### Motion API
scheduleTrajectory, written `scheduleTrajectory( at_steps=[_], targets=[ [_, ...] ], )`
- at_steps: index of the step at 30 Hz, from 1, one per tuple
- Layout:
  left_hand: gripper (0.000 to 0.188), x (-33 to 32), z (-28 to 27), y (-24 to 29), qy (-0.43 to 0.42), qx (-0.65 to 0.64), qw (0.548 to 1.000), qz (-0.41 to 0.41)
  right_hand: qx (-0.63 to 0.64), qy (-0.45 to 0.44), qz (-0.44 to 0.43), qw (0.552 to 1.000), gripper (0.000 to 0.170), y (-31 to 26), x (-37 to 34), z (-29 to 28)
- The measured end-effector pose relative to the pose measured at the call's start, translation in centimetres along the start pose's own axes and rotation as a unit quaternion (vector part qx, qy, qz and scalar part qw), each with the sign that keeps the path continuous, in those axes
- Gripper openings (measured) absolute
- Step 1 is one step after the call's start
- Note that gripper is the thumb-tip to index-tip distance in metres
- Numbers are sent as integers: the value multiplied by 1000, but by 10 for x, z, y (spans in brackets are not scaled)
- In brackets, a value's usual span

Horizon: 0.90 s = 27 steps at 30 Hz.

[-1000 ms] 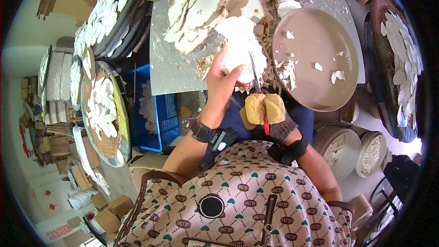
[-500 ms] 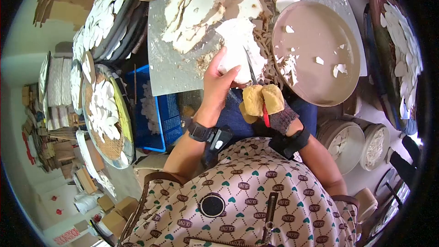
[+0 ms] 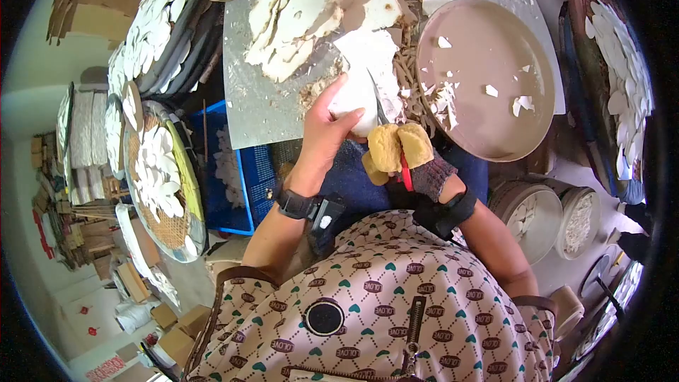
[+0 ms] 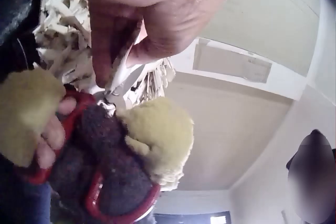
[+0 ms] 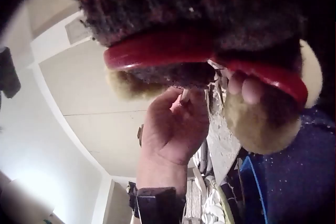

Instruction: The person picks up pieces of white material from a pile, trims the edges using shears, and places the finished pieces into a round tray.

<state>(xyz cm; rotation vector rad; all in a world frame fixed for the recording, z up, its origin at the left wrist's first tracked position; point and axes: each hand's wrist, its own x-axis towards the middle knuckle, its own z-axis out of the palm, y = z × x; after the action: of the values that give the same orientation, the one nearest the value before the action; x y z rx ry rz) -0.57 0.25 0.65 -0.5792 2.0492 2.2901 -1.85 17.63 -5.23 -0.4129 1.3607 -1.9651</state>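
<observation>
My bare left hand [image 3: 320, 136] pinches a thin white sheet [image 3: 364, 53] near its lower edge, thumb on top, above the near edge of the table. In my right hand [image 3: 433, 178], which wears a dark knit glove, are scissors with red handles [image 4: 93, 195]. Yellow sponge padding [image 3: 385, 148] is fitted about the handles, and bare fingertips [image 5: 252, 90] curl through one loop. The scissor blade [image 3: 382, 112] lies against the sheet, just right of my left hand. Part of the blades is hidden behind the sheet and padding.
Large rough-edged white sheets [image 3: 304, 10] are stacked on the grey table [image 3: 244, 110]. Right of my hands stands a round shallow tray [image 3: 488, 124] with white scraps. A blue crate [image 3: 263, 198] sits low left. Buckets [image 3: 527, 223] of white pieces stand low right.
Both hands have shifted slightly left with the sheet and the scissors. The blade sits further left in the sheet, and the part of the sheet right of it stands more apart.
</observation>
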Motion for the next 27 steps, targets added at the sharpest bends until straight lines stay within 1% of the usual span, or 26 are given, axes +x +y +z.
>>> scheduleTrajectory(
  at_steps=[1, 2, 3, 4, 5, 6, 7, 8, 9, 11, 12, 13, 15, 17, 20, 21, 22, 23, 24, 25, 26, 27],
  targets=[
    [59, 0, -1, 0, -3, -14, 1000, -12, 37, 10, 11, 999, 18, 0, 0, 2],
    [59, -1, 0, 1, -4, -29, 999, -24, -89, 18, -31, 995, 18, 17, 1, -3],
    [59, -2, 1, 2, -5, -46, 998, -35, -162, 24, -56, 985, 17, 24, 2, -7],
    [58, -4, 3, 3, -15, -32, 998, -53, -233, 34, -80, 968, 17, 31, 3, -11],
    [58, -6, 5, 4, -26, -17, 997, -69, -252, 45, -88, 963, 17, 37, 5, -16],
    [58, -6, 7, 6, -36, -1, 996, -84, -213, 50, -80, 973, 17, 30, 6, -16],
    [58, -5, 7, 7, -42, -3, 996, -79, -173, 56, -72, 981, 18, 22, 7, -14],
    [58, -4, 6, 8, -48, -4, 996, -75, -72, 57, -46, 995, 19, 13, 4, -13],
    [59, -3, 6, 9, -52, -7, 996, -69, 29, 55, -19, 998, 20, 0, 3, -9],
    [56, 0, 4, 7, -37, -28, 998, -37, 188, 60, 20, 980, 20, -12, 6, -3],
    [54, 2, 2, 6, -30, -37, 999, -22, 199, 32, 50, 978, 21, -14, 5, -5],
    [52, 5, -2, 5, -31, -33, 999, -28, 208, 5, 81, 975, 21, -17, 5, -6],
    [46, 9, -14, 6, -34, -25, 998, -39, 85, -107, 159, 978, 27, -20, -2, -22],
    [43, 14, -15, 12, -20, -35, 999, -27, 11, -135, 64, 989, 29, -21, -2, -15],
    [42, 21, -15, 18, -10, -43, 999, -1, -107, -168, -52, 979, 30, 2, -4, -18],
    [42, 21, -15, 22, -19, -33, 999, 0, -86, -154, -48, 983, 30, -1, -7, -18],
    [42, 20, -17, 25, -27, -22, 999, 0, -64, -140, -42, 987, 29, -7, -11, -17],
    [42, 18, -20, 26, -34, -12, 999, -1, 44, -137, -9, 990, 29, -8, -12, -17],
    [43, 16, -25, 26, -49, 10, 999, 2, 158, -128, 24, 979, 28, -9, -13, -17],
    [44, 14, -30, 25, -64, 31, 997, 5, 265, -114, 53, 956, 28, -11, -13, -16],
    [45, 12, -32, 24, -81, 53, 995, 7, 424, -102, 82, 896, 29, -12, -13, -12],
    [46, 9, -31, 24, -115, 58, 992, -2, 570, -86, 109, 810, 29, -13, -13, -9]
  ],
)
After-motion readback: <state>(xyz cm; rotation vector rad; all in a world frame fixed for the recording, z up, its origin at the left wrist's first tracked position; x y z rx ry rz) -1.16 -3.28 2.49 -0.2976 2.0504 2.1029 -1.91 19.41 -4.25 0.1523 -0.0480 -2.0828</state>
